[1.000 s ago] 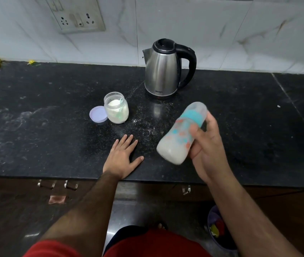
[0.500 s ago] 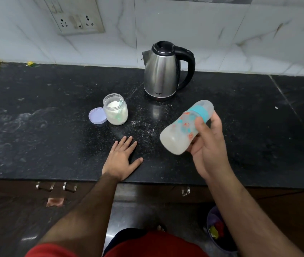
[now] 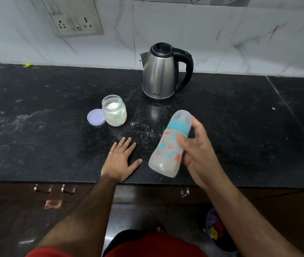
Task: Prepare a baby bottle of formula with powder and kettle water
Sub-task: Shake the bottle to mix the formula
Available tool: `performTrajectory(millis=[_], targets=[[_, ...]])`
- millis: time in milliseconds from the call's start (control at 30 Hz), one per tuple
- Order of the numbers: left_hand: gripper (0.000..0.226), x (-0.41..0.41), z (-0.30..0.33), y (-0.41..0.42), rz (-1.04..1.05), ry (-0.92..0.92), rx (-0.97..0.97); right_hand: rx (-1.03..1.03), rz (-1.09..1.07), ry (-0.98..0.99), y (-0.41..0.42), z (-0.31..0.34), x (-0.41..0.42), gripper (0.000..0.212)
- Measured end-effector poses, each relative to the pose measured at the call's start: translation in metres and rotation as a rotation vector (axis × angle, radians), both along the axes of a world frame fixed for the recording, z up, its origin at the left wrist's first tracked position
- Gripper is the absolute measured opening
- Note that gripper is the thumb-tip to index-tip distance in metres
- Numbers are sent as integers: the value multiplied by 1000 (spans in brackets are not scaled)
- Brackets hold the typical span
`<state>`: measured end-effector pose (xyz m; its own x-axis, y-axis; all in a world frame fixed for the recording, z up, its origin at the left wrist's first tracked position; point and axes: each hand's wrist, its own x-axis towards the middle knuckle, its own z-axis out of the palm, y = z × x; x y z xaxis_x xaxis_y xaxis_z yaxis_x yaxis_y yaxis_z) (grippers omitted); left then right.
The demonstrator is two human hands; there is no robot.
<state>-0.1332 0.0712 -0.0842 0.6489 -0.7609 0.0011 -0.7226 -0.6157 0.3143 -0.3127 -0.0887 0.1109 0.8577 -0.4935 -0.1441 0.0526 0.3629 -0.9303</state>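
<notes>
Since a moment ago the bottle (image 3: pixel 169 145) has swung in the right hand (image 3: pixel 199 154): its base has dipped toward the person and its capped top tips away toward the kettle (image 3: pixel 159 71), while the left hand (image 3: pixel 121 160) has stayed flat on the surface (image 3: pixel 36 136). That right grip is wrapped around the bottle's middle, thumb across the printed side, fingers behind; it holds the bottle in the air above the surface's front edge, tilted, with pale milky liquid pooled at the low end. The left grip is spread, palm down, holding nothing. Beyond it stands the open jar (image 3: pixel 114 113) of powder, with what looks like a scoop inside, its lid (image 3: pixel 95 117) lying just beside it, and spilled powder dusts the surface between jar and kettle. Judging by the sealed, cloudy bottle, filling is done and this is the shaking step. Next calls for a firm hold, checking for lumps, then standing the bottle upright.
</notes>
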Motion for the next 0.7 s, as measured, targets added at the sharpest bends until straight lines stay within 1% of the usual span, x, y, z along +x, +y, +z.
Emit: performTrajectory(millis=[67,133,200,267,367,433,533,567,633,700], targets=[[82,0,0,0,2,-8,-8,-11,-37,-25,-2,1,1,66],[80,0,-2,0,8,-17,-21,29,-159,-67,-7,3,5,66],[79,-1,-2,1,10,-15,-21,45,-217,-82,-11,3,7,68],[80,-1,-1,1,8,-13,-16,13,-149,-52,-9,1,6,69],[84,-1,1,1,0,-2,-8,-37,38,21,-3,-2,2,72],[82,-1,1,1,4,-9,-15,-32,2,-3,-5,-2,4,73],[79,-1,-2,1,12,-17,-23,15,-171,-69,-14,2,9,68],[79,-1,-2,1,12,-18,-24,24,-194,-75,-15,3,10,66],[80,-1,-1,1,9,-19,-23,1,-141,-51,-15,2,8,67],[82,-1,-1,1,7,-18,-19,-37,6,4,-10,0,4,71]])
